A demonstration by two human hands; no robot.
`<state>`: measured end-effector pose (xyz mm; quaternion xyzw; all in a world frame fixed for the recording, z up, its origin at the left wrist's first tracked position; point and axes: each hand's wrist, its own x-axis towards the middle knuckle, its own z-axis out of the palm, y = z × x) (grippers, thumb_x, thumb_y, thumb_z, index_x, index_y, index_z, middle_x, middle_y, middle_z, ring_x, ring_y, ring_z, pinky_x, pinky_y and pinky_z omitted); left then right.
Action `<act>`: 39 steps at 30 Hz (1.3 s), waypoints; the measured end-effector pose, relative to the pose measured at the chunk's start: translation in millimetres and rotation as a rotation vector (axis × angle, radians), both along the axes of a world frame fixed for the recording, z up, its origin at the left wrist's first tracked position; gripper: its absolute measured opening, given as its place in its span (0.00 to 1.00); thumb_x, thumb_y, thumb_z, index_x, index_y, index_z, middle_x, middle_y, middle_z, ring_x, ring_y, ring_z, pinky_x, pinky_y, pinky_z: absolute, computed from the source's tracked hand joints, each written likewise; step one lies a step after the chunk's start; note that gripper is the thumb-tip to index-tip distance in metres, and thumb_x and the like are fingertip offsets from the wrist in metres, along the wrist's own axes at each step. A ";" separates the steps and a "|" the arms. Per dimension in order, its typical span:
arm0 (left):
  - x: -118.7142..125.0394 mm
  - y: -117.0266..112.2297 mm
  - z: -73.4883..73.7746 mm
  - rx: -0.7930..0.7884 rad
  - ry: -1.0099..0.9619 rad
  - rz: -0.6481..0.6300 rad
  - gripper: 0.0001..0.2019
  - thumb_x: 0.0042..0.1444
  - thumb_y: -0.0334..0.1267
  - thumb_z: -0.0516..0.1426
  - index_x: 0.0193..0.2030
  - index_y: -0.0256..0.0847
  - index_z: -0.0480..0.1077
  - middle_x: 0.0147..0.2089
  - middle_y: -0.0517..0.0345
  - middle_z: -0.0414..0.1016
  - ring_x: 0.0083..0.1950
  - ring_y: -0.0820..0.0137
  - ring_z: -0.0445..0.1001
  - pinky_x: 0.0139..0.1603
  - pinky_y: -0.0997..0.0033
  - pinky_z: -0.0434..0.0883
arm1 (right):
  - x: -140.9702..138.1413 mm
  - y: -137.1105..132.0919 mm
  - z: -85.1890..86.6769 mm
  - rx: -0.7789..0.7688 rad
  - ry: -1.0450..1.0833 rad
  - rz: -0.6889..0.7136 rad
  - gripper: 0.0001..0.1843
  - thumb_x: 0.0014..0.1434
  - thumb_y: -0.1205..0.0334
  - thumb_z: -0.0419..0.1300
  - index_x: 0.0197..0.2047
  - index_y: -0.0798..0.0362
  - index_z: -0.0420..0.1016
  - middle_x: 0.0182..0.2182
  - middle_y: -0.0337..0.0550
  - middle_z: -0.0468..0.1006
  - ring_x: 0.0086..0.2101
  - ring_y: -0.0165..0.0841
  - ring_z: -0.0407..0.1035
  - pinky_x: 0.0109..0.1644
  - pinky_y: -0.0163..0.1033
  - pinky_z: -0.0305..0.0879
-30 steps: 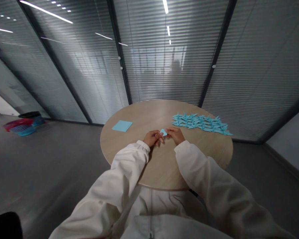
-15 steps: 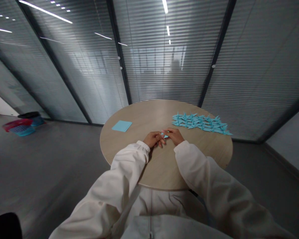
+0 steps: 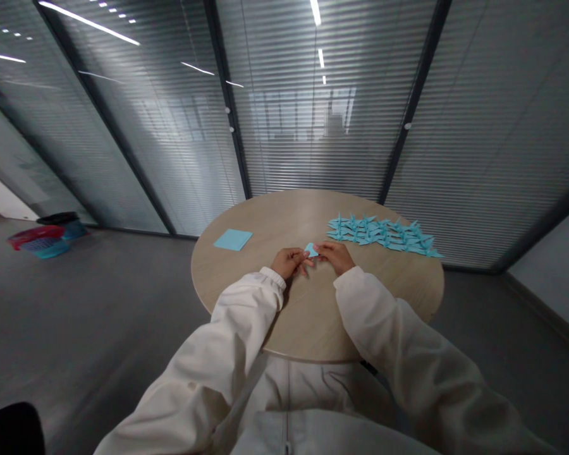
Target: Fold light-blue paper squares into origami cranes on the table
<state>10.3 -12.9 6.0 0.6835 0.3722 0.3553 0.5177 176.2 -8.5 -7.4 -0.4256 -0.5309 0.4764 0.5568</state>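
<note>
Round wooden desk [image 3: 313,316]: left hand [image 3: 289,261] and right hand [image 3: 336,256] both pinch a small blue folded paper [image 3: 312,249].

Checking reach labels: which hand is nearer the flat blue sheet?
Left. The left hand lies right of the flat blue sheet, apart; the right hand is farther right.

A small folded piece of blue paper [image 3: 312,249] is held between the fingertips of the left hand [image 3: 289,261] and the right hand [image 3: 336,256] over a round wooden table [image 3: 308,316]. Folded blue paper shapes [image 3: 382,232] are spread at right, and a flat blue sheet [image 3: 232,239] is seen at left.
</note>
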 end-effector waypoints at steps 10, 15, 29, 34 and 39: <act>-0.4 3.7 -4.8 -0.042 0.048 0.010 0.24 0.51 0.56 0.55 0.35 0.31 0.70 0.34 0.44 0.79 0.15 0.78 0.68 0.14 0.80 0.55 | -2.1 -0.8 2.6 0.131 -0.122 -0.114 0.21 0.39 0.44 0.63 0.26 0.55 0.74 0.22 0.40 0.74 0.25 0.31 0.67 0.30 0.37 0.65; -3.3 4.4 -4.3 0.032 0.041 0.094 0.22 0.52 0.55 0.53 0.31 0.33 0.69 0.31 0.48 0.79 0.13 0.80 0.64 0.15 0.79 0.57 | -5.2 -4.0 5.3 0.088 -0.029 -0.033 0.22 0.36 0.46 0.66 0.28 0.55 0.72 0.23 0.40 0.74 0.25 0.31 0.67 0.31 0.37 0.64; -2.0 4.7 0.5 0.107 -0.089 0.298 0.20 0.40 0.53 0.62 0.28 0.35 0.71 0.20 0.63 0.67 0.21 0.77 0.63 0.23 0.77 0.63 | -5.3 -5.0 -0.5 0.115 -0.162 0.024 0.24 0.37 0.52 0.67 0.37 0.55 0.71 0.18 0.33 0.71 0.21 0.27 0.63 0.27 0.33 0.60; -2.5 6.5 1.5 0.129 -0.174 0.364 0.21 0.37 0.53 0.64 0.25 0.34 0.71 0.18 0.63 0.66 0.21 0.77 0.62 0.24 0.76 0.62 | -7.7 -7.1 0.1 0.091 -0.155 0.026 0.23 0.40 0.50 0.66 0.38 0.54 0.71 0.22 0.37 0.75 0.23 0.28 0.67 0.28 0.34 0.62; -1.6 6.2 4.3 0.099 -0.220 0.370 0.22 0.34 0.53 0.65 0.25 0.33 0.71 0.19 0.62 0.67 0.21 0.77 0.63 0.24 0.76 0.63 | -7.2 -7.0 -0.3 0.094 -0.177 0.138 0.18 0.45 0.46 0.61 0.24 0.55 0.71 0.23 0.42 0.75 0.23 0.28 0.66 0.28 0.34 0.63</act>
